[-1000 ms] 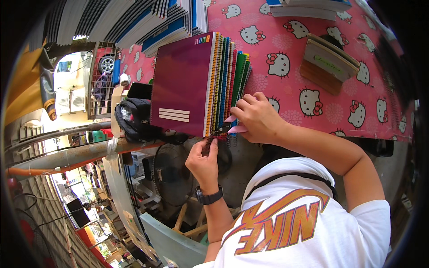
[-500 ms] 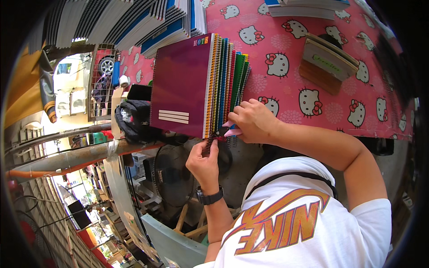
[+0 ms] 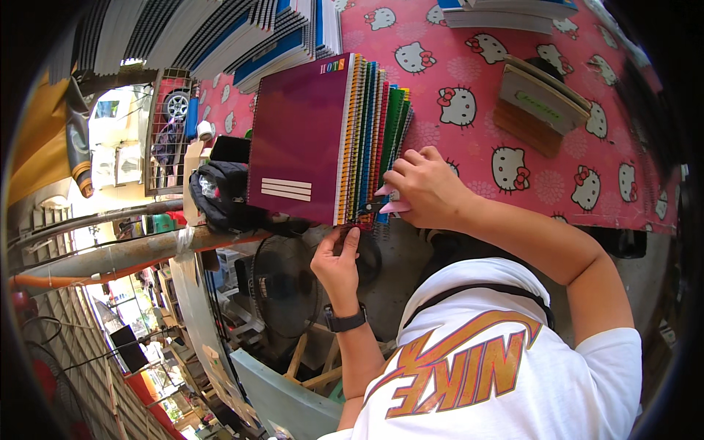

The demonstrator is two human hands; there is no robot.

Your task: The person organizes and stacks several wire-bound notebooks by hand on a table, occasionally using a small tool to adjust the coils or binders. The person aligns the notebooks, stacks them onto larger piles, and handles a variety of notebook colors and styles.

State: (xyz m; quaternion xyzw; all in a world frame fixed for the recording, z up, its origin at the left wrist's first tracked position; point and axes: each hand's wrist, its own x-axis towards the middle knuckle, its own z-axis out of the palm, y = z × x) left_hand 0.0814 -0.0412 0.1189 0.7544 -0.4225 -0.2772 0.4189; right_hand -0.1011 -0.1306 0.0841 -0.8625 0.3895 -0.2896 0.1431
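The purple notebook tops a fanned stack of spiral notebooks, whose coils line its right edge. Those spines already carry coils; I judge their near ends are what's left, though I can't tell which are finished. Just right of the purple notebook's near right corner, my right hand is clamped on pink-handled pliers. My left hand is just below that corner, its grip unclear. Beyond it, blue-covered books sit on the tabletop.

Pink-handled tool partly hidden by right hand; books (upper edge) cut off.
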